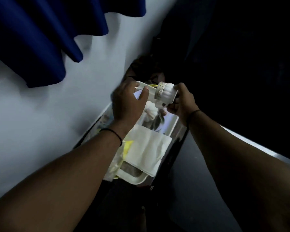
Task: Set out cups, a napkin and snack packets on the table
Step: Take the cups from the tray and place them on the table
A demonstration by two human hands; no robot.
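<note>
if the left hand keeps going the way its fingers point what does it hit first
Most likely the white cup that the right hand holds tilted on its side. The left hand has its fingers spread toward the cup's rim, apparently just short of it, though one view leaves depth uncertain.

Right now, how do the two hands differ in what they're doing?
The right hand grips a white ribbed cup, tipped on its side above the tray; the left hand holds no cup, its fingers curled at the tray's far rim. The right hand is beyond the tray's right side; the left hand is over the tray. Both wrists wear a dark band.
</note>
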